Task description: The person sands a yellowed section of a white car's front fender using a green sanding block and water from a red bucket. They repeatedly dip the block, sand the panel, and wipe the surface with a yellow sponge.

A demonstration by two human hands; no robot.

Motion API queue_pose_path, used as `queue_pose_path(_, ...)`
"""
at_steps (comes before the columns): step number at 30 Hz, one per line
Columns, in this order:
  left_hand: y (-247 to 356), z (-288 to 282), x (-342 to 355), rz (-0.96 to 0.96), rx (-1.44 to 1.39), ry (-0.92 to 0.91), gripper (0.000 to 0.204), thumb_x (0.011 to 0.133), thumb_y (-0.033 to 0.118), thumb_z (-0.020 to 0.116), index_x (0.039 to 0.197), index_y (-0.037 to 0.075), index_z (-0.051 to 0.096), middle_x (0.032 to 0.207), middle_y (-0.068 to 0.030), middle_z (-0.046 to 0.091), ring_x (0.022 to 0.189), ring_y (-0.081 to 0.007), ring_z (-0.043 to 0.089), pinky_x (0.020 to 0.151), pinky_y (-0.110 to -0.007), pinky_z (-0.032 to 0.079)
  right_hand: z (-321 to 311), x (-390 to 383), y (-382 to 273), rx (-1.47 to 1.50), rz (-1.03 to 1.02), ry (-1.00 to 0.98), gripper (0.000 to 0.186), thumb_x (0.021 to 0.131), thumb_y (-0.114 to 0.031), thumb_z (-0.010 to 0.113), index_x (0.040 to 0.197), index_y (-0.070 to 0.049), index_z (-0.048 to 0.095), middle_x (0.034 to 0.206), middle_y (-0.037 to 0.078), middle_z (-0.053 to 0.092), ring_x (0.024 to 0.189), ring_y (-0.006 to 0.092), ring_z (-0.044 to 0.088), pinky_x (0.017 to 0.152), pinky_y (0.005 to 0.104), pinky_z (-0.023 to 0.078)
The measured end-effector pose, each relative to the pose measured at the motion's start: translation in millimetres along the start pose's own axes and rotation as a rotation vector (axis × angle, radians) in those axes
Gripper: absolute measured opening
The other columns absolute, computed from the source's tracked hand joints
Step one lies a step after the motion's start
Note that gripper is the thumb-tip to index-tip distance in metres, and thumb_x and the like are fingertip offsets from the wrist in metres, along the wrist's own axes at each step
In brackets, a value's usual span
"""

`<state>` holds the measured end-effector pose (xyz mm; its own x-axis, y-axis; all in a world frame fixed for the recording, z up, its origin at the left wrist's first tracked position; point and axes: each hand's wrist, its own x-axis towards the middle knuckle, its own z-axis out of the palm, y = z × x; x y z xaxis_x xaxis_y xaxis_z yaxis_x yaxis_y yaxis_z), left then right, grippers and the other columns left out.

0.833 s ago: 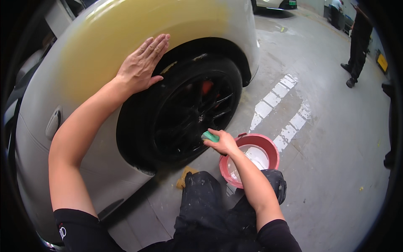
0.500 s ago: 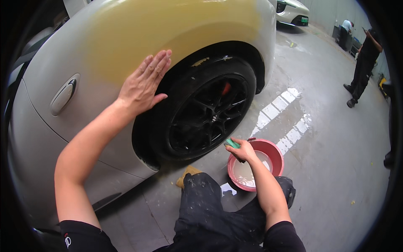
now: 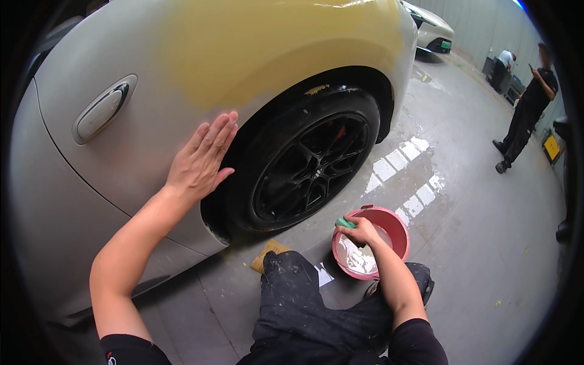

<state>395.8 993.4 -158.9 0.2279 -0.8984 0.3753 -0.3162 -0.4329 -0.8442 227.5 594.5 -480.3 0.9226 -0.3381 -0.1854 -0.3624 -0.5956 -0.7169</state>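
Observation:
My left hand [image 3: 202, 159] lies flat with its fingers stretched out against the car's silver-grey rear body panel [image 3: 146, 164], beside the wheel arch. Above its fingertips spreads a yellowish patch [image 3: 243, 55] on the panel. My right hand [image 3: 363, 232] is closed on a small green sponge-like pad [image 3: 345, 224], over the rim of a red bucket [image 3: 398, 230]. Whitish liquid [image 3: 356, 255] fills the bucket's lower part. A dark bit shows under the right hand; I cannot make out what it is. The black wheel [image 3: 313, 167] stands between my hands.
A yellow-brown piece of cardboard [image 3: 267, 255] and a white scrap [image 3: 324, 275] lie on the floor by my knee. White painted markings [image 3: 398, 159] cross the wet floor. A person in black [image 3: 529, 103] stands at the right, another farther back. A white car [image 3: 433, 27] is beyond.
My left hand has slid down the panel, off the yellowish patch. My right hand, still holding the green pad, has shifted slightly over the bucket. The view has tilted somewhat.

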Motion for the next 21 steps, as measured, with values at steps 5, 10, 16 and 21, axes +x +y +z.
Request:
queue_pose_path(5, 10, 5, -35, -0.055, -0.085, 0.006, 0.101, 0.093, 0.054, 0.069, 0.167, -0.004, 0.030, 0.179, -0.0152, 0.023, 0.167, -0.0302, 0.018, 0.135, -0.046, 0.016, 25, 0, 34, -0.172, -0.008, 0.003, 0.072, 0.089, -0.058, 0.079, 0.147, -0.016, 0.068, 0.122, 0.022, 0.078, 0.106, 0.0338, 0.078, 0.092, 0.0431, 0.061)
queue_pose_path(10, 7, -7, -59, -0.130, -0.317, 0.032, 0.084, 0.096, 0.034, 0.073, 0.164, -0.001, 0.040, 0.171, -0.0160, 0.040, 0.160, -0.0337, 0.036, 0.129, -0.049, 0.031, 57, -6, 77, -0.340, 0.147, -0.178, 0.074, 0.086, -0.059, 0.081, 0.144, -0.016, 0.069, 0.124, 0.019, 0.077, 0.111, 0.0363, 0.075, 0.100, 0.0478, 0.058)
queue_pose_path(16, -23, -26, -10, -0.287, -0.284, 0.133, 0.090, 0.100, 0.038, 0.065, 0.169, -0.003, 0.025, 0.175, -0.0239, 0.027, 0.163, -0.0420, 0.026, 0.133, -0.055, 0.023, 73, -66, 115, -0.095, 0.600, -0.069, 0.067, 0.104, -0.048, 0.055, 0.165, -0.021, 0.042, 0.163, 0.028, 0.044, 0.147, 0.0489, 0.047, 0.121, 0.0588, 0.040)
queue_pose_path(21, -38, -5, 108, -0.278, -0.309, 0.186, 0.102, 0.095, 0.036, 0.071, 0.171, -0.003, 0.015, 0.178, -0.0229, 0.020, 0.165, -0.0403, 0.019, 0.136, -0.051, 0.017, 80, -73, 134, -0.032, 0.693, -0.048, 0.072, 0.106, -0.052, 0.052, 0.170, -0.025, 0.031, 0.167, 0.027, 0.038, 0.151, 0.0494, 0.044, 0.123, 0.0623, 0.035)
